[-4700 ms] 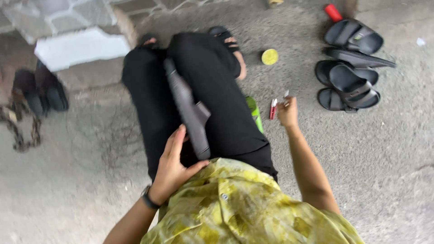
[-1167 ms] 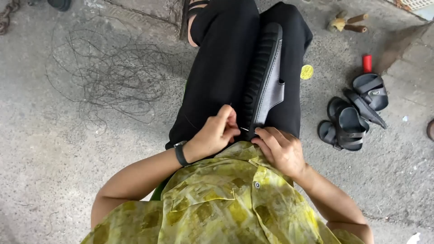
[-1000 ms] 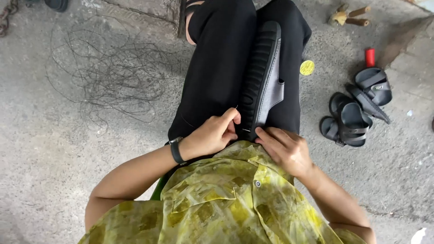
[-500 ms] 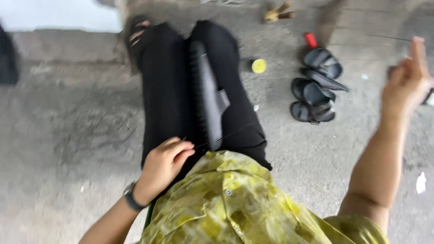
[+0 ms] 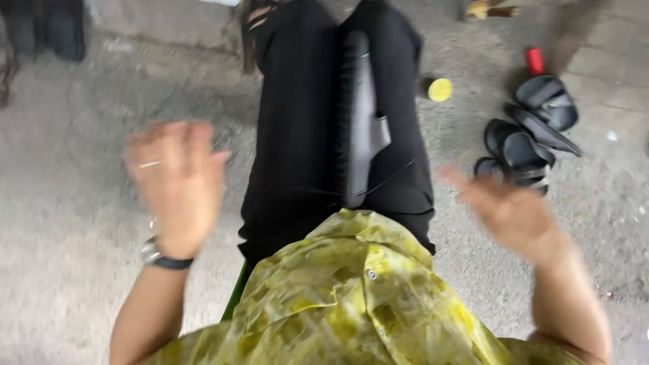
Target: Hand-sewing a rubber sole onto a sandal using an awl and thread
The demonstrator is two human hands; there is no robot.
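Note:
A black sandal (image 5: 357, 118) lies lengthwise on my lap, resting on my black trousers, with its strap sticking out to the right. A thin thread runs from it across my right thigh. My left hand (image 5: 179, 182) is lifted to the left of my legs, fingers spread, blurred by motion, holding nothing. My right hand (image 5: 503, 209) is raised to the right of my lap, fingers apart and empty as far as the blur shows. Neither hand touches the sandal.
Several black sandals (image 5: 531, 132) lie in a pile on the concrete at the right, beside a red cylinder (image 5: 535, 61). A small container with a yellow lid (image 5: 438, 89) sits by my right leg. Dark shoes (image 5: 51, 30) stand at the top left.
My left hand has left my lap and risen out to the left. My right hand has come down from high on the right toward my lap. The sandal stays on my legs.

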